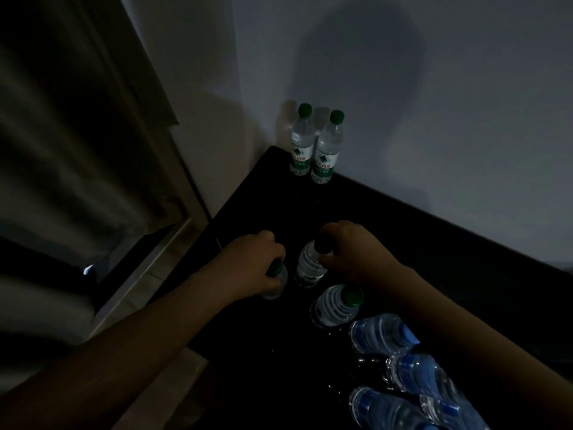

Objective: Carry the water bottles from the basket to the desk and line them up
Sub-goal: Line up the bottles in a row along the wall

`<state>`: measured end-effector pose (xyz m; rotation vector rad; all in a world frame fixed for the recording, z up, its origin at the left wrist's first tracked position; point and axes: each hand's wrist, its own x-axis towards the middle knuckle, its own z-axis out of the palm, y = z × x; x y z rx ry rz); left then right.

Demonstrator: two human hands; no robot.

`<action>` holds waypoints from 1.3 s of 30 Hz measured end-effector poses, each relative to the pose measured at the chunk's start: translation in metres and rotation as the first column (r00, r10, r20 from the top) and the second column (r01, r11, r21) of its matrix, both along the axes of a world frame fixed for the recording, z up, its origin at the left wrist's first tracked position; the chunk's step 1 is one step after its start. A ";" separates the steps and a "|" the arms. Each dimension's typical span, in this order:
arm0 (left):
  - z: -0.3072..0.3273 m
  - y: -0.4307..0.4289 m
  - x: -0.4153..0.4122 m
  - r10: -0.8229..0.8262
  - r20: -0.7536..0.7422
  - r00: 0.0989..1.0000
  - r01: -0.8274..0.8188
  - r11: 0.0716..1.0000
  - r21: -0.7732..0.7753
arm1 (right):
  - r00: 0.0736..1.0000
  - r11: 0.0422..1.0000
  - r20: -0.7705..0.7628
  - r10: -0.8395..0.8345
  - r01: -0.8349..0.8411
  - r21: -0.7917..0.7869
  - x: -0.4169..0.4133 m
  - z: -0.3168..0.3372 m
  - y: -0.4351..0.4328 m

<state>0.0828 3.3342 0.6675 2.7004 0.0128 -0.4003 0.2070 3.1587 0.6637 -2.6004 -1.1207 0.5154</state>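
On the black desk (434,274), my left hand (254,262) grips the neck of a green-capped water bottle (276,280), most of it hidden under the hand. My right hand (353,252) grips the cap end of a second green-capped bottle (310,262) standing right beside it. A third green-capped bottle (336,305) stands just nearer to me. Several blue-capped bottles (384,333) continue the row toward the lower right. Two more green-capped bottles (314,147) stand upright in the far corner against the wall. The basket is out of sight.
A white wall (434,103) borders the desk's far and left sides. A dark curtain (62,150) hangs at the left, with pale floor (173,383) beside the desk's left edge. The scene is dim.
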 end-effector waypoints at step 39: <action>0.023 0.050 0.149 -0.207 0.142 0.968 0.227 0.964 -0.138 | 0.925 0.932 0.118 -0.361 0.355 0.066 0.183 0.027 0.030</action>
